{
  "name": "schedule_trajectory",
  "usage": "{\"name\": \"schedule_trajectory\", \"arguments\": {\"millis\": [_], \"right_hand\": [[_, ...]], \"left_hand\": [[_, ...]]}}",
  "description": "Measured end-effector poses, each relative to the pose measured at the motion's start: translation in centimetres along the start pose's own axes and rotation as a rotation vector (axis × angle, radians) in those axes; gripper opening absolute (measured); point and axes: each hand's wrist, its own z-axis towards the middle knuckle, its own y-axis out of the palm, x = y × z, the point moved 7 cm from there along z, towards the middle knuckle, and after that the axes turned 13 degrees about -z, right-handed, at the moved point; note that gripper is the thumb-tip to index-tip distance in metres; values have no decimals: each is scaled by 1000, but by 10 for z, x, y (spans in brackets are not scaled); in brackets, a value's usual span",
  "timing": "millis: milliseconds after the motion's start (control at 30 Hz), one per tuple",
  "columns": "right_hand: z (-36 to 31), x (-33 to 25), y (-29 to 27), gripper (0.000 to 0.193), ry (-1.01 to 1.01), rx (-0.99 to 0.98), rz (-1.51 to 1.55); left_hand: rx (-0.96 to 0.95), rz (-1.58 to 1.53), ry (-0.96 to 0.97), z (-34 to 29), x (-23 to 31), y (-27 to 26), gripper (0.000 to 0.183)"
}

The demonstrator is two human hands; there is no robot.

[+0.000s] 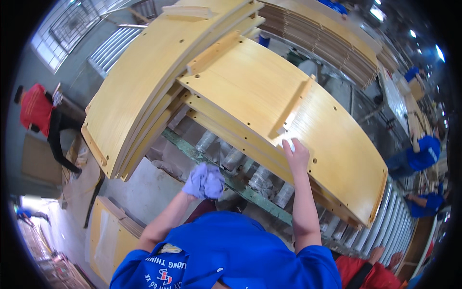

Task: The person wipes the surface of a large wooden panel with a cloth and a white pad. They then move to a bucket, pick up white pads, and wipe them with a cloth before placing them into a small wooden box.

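Two holds: crumpled lavender cloth [211, 179] within left hand [195, 187], small white object [292, 145] (kind unclear) between right hand's [298, 153] fingers, at near edge of stacked, curved yellow wooden panel [250, 79]. Could scuff through hard rubbing.

Honey-yellow grained panel [260, 77], lavender cloth [207, 180], blue shirt [236, 248], green beam [262, 203]

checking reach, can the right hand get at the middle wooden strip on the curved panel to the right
Probably yes: the right hand is close to the near end of the middle wooden strip, with nothing visible between.
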Motion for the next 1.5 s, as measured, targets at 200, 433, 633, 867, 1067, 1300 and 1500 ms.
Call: {"name": "schedule_trajectory", "arguments": {"millis": [200, 433, 633, 867, 1067, 1300, 1500], "right_hand": [[-25, -6, 12, 33, 456, -319, 1521], [-10, -53, -24, 39, 585, -345, 1724], [80, -101, -32, 36, 418, -396, 1314], [194, -278, 59, 28, -79, -604, 502], [205, -392, 141, 31, -661, -681, -5], [214, -404, 171, 32, -850, -887, -537], [261, -378, 180, 35, -744, -774, -576]], "left_hand": [[-153, -287, 410, 89, 143, 36, 31], [73, 114, 493, 126, 187, 48, 32], [-76, -208, 165, 137, 124, 60, 27], [-400, -107, 141, 162, 93, 25, 31], [-936, -1275, -200, 167, 105, 45, 45], [-767, -1801, -1199, 143, 87, 61, 19], [-23, -2490, -2014, 127, 104, 64, 23]]}}
